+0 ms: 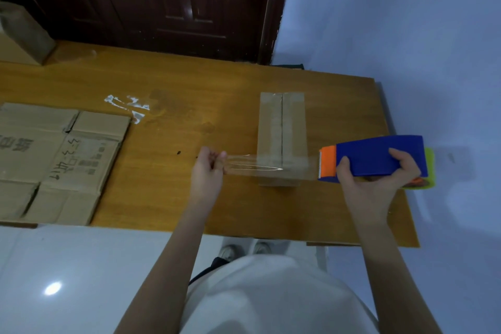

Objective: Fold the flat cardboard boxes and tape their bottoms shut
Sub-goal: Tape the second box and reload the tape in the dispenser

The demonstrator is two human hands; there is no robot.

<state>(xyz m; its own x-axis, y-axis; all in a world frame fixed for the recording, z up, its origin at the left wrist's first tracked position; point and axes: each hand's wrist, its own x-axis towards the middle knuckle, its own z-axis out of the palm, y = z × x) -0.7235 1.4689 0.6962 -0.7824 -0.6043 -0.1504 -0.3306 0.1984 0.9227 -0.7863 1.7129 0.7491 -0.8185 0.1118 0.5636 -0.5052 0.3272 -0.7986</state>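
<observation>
Small folded box (282, 138) sits bottom-up toward the right end of the table (189, 203), its flap seam running away from the person, long axis front to back. Left hand (207, 171) pinches the free end of clear tape (254, 168); right hand (379, 184) is wrapped around the blue tape dispenser (376, 157). The strip is stretched left to right across the box's near end, crosswise to the seam, box between the two hands. Whether the tape touches cardboard yet is unclear. Likely next: press it down. Flat boxes (54, 160) lie at the table's left end, well apart. Nothing blocks the box.
</observation>
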